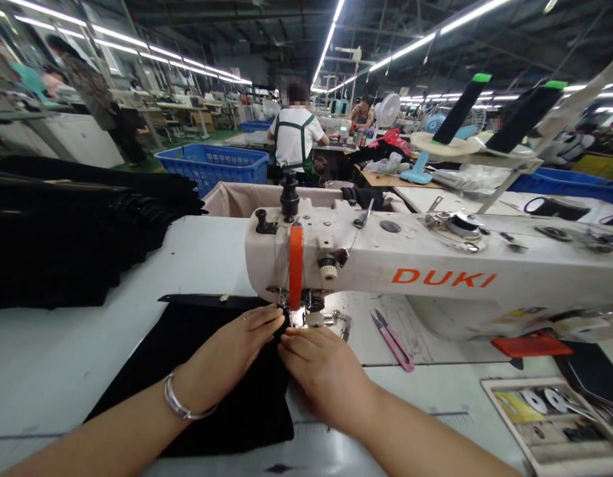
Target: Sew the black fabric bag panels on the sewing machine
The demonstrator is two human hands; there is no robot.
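A black fabric piece [152, 371] lies on the white table of the sewing machine [356, 252], its upper right edge at the presser foot [297, 317]. Along its top runs a dark strip with a small shiny piece [223, 298] like a zipper pull. My left hand [246, 338] rests flat on the fabric, fingers stretched toward the needle area. My right hand [326, 371] is curled at the fabric's right edge, just in front of the foot; its thumb is hidden. An orange guard [296, 265] hangs before the needle, which I cannot make out.
Pink-handled thread snips [393, 341] lie right of the foot. A tray of bobbins [545, 424], a red case [532, 344] and a dark phone-like slab [597, 371] are farther right. Stacked black fabric [72, 232] covers the left. Behind are a blue basket [211, 169] and a seated person [296, 136].
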